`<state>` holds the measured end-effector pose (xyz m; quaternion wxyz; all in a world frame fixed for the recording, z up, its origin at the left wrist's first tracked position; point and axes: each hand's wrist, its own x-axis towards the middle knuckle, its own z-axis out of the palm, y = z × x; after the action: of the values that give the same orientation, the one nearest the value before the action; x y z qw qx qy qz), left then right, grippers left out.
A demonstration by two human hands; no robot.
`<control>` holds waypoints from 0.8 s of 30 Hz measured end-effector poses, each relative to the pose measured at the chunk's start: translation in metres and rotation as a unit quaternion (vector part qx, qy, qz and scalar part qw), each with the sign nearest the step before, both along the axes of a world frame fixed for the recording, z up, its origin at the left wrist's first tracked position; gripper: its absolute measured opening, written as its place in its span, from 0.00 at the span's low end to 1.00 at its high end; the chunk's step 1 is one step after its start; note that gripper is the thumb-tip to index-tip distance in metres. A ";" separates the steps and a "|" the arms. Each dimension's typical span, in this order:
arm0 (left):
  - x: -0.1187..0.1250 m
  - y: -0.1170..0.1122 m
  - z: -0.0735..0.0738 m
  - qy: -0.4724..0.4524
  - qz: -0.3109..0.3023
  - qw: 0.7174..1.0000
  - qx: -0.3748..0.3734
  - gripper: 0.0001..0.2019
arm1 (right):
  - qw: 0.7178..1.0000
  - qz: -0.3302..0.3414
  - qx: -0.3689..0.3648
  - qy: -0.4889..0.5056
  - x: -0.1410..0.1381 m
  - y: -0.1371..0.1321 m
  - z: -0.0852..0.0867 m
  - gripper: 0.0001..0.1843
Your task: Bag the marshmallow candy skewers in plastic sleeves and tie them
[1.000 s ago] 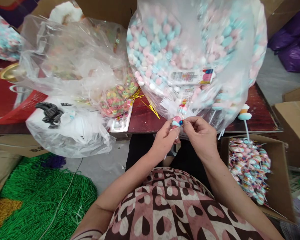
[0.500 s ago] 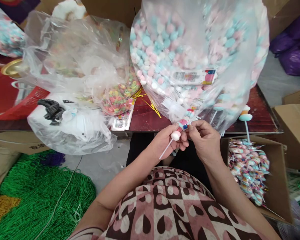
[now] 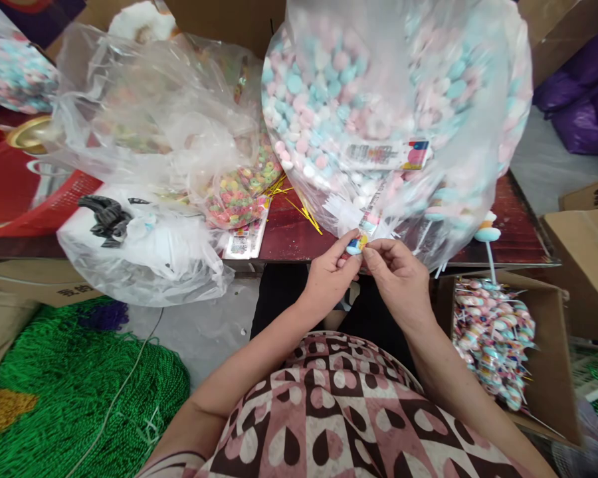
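Observation:
My left hand (image 3: 331,275) and my right hand (image 3: 397,275) meet at the front edge of the dark red table (image 3: 284,234). Both pinch one small lollipop (image 3: 356,243) in a printed wrapper between their fingertips. Its stick is hidden behind my left hand. Just above the hands bulges a big clear bag of pink, blue and white lollipops (image 3: 379,106) with a printed label (image 3: 386,155).
A cardboard box of wrapped lollipops (image 3: 496,345) stands at my right. One lollipop (image 3: 487,234) sticks upright at the box's rim. Left on the table lie clear bags, one with colourful ring sweets (image 3: 239,192), and a black clip (image 3: 104,216). Green cord (image 3: 80,392) is piled on the floor.
Both hands rose slightly toward the bag. The white sweet and its stick, visible below my left hand half a second ago, are now hidden behind the fingers.

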<state>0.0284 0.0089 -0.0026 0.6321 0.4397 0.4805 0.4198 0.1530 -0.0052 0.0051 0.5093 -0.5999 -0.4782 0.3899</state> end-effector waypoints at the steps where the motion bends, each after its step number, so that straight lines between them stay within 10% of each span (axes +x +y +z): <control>1: 0.000 0.000 0.000 0.021 0.007 0.999 0.023 0.25 | 1.000 -0.003 -0.006 0.004 -0.001 0.000 0.001 0.11; 8: -0.005 -0.002 0.000 0.145 0.007 0.970 0.193 0.19 | 0.994 -0.032 -0.056 0.083 -0.003 0.005 0.002 0.13; 24: 0.001 -0.002 -0.003 0.140 0.053 0.978 0.143 0.22 | 0.999 -0.015 -0.037 -0.025 -0.007 0.000 -0.001 0.06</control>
<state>0.0296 0.0072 -0.0052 0.4661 0.5534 0.5223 0.4514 0.1464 -0.0050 0.0040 0.4804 -0.6351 -0.4668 0.3846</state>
